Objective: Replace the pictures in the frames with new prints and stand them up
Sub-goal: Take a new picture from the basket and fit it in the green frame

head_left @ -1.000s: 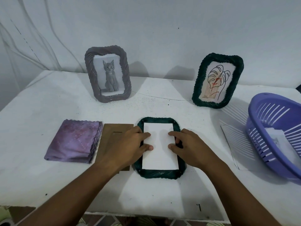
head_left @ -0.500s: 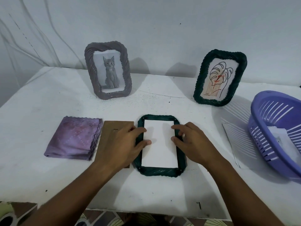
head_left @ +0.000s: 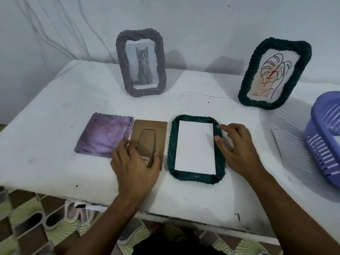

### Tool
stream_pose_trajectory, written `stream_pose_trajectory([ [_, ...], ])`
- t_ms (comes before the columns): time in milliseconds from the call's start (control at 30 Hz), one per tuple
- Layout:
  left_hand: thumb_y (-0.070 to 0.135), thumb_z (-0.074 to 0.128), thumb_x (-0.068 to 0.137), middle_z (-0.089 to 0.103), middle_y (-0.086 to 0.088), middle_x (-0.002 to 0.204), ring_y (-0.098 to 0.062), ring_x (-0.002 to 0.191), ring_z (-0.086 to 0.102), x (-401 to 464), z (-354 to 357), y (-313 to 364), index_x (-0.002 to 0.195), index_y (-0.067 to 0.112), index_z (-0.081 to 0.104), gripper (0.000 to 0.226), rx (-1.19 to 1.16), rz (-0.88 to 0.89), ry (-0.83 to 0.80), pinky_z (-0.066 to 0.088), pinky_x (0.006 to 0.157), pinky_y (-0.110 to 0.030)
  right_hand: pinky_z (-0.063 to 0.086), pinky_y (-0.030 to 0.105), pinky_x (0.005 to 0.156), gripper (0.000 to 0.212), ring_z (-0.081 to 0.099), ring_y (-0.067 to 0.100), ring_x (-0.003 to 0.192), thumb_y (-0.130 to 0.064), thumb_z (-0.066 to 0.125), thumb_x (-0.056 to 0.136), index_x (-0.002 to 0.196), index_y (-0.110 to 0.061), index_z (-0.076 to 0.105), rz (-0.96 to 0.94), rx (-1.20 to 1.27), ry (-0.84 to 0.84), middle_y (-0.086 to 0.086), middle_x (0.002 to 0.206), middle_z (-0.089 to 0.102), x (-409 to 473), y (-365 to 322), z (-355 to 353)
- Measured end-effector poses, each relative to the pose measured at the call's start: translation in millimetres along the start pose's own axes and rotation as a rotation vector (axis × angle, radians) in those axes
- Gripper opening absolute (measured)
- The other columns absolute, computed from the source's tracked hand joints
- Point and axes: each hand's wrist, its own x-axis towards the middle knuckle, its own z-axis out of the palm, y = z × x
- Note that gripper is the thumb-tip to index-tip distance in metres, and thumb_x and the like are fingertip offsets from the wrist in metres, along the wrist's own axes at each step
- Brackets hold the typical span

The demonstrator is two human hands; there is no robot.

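A dark green woven frame (head_left: 196,178) lies face down on the white table, with a white print (head_left: 195,147) lying blank side up in its opening. To its left lies the brown backing board (head_left: 150,132) with its stand flap. My left hand (head_left: 135,162) rests on the board's near end, fingers curled around it. My right hand (head_left: 237,146) hovers at the frame's right edge, fingers spread, touching the rim. At the back, a grey frame (head_left: 141,62) with a kitten picture and a green frame (head_left: 274,73) with a leaf drawing stand upright.
A folded purple cloth (head_left: 103,134) lies left of the board. A purple plastic basket (head_left: 324,137) sits at the right edge, with a sheet of paper (head_left: 292,153) flat beside it. The table's front edge (head_left: 165,212) is close to me. A wall rises behind the frames.
My left hand left the print and moved left onto the backing board. My right hand slid off the print to the frame's right rim. The view shifted closer and to the left.
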Motion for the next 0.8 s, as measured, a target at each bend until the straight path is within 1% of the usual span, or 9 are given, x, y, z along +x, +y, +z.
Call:
stream_pose_trajectory([
  [100,0.054,0.047,0.075,0.045,-0.014,0.128,-0.027,0.121,0.033,1,1,1,0.113,0.002,0.056,0.065,-0.051,-0.025,0.031,0.031,0.096,-0.044,0.036,0.025,0.086,0.043,0.046,0.017,0.104,-0.040,0.052,0.089,0.124,-0.016,0.058,-0.018,-0.029,0.006,0.005,0.113,0.053,-1,0,1],
  [200,0.048,0.055,0.074,0.048,-0.011,0.126,-0.028,0.121,0.038,1,-2,2,0.109,0.002,0.058,0.058,-0.082,-0.030,0.046,0.030,0.096,-0.042,0.035,0.025,0.087,0.038,0.045,0.017,0.104,-0.034,0.057,0.090,0.124,-0.017,0.058,-0.014,-0.001,0.021,0.004,0.111,0.053,-3,0,1],
  [267,0.046,0.058,0.073,0.049,-0.010,0.125,-0.029,0.119,0.040,2,-5,3,0.109,0.003,0.059,0.056,-0.103,-0.029,0.054,0.031,0.095,-0.042,0.035,0.025,0.088,0.037,0.044,0.016,0.104,-0.033,0.058,0.090,0.124,-0.017,0.059,-0.009,0.009,0.023,0.002,0.111,0.052,-3,2,2],
  [400,0.049,0.058,0.071,0.051,-0.011,0.122,-0.031,0.115,0.042,5,-17,9,0.108,0.004,0.059,0.058,-0.113,-0.013,0.085,0.034,0.094,-0.046,0.033,0.023,0.088,0.036,0.040,0.011,0.102,-0.033,0.058,0.091,0.123,-0.017,0.060,-0.009,0.022,0.019,0.001,0.110,0.053,-3,4,3],
  [500,0.050,0.059,0.071,0.054,-0.012,0.118,-0.031,0.114,0.044,8,-26,20,0.107,0.005,0.060,0.057,-0.127,-0.011,0.108,0.037,0.095,-0.047,0.033,0.022,0.087,0.033,0.041,0.011,0.102,-0.028,0.057,0.092,0.123,-0.016,0.060,-0.003,0.056,0.013,0.001,0.111,0.054,-3,5,2],
  [600,0.054,0.059,0.072,0.059,-0.010,0.110,-0.031,0.110,0.048,5,-27,41,0.100,0.008,0.061,0.054,-0.171,-0.020,0.068,0.041,0.093,-0.049,0.038,0.024,0.088,0.029,0.045,0.013,0.101,-0.022,0.054,0.095,0.123,-0.018,0.060,0.018,0.135,0.005,-0.001,0.110,0.054,-3,5,1],
  [667,0.052,0.063,0.076,0.056,-0.009,0.114,-0.029,0.112,0.045,-4,-21,63,0.105,0.008,0.059,0.053,-0.195,-0.032,0.013,0.038,0.096,-0.045,0.041,0.026,0.089,0.028,0.048,0.015,0.100,-0.019,0.051,0.096,0.122,-0.018,0.060,0.034,0.179,0.007,-0.002,0.109,0.053,-2,7,0],
  [733,0.049,0.065,0.078,0.051,-0.008,0.120,-0.028,0.115,0.040,-16,-11,84,0.112,0.008,0.054,0.054,-0.194,-0.036,-0.027,0.033,0.095,-0.040,0.038,0.022,0.088,0.028,0.049,0.016,0.101,-0.016,0.048,0.097,0.122,-0.017,0.061,0.046,0.199,0.005,-0.003,0.109,0.054,-2,8,-1],
  [800,0.049,0.065,0.079,0.049,-0.008,0.121,-0.027,0.116,0.038,-25,-1,99,0.114,0.007,0.052,0.056,-0.181,-0.015,-0.035,0.033,0.093,-0.040,0.035,0.019,0.086,0.028,0.048,0.016,0.102,-0.014,0.047,0.097,0.121,-0.017,0.061,0.046,0.192,0.003,-0.001,0.110,0.055,-2,8,-1],
])
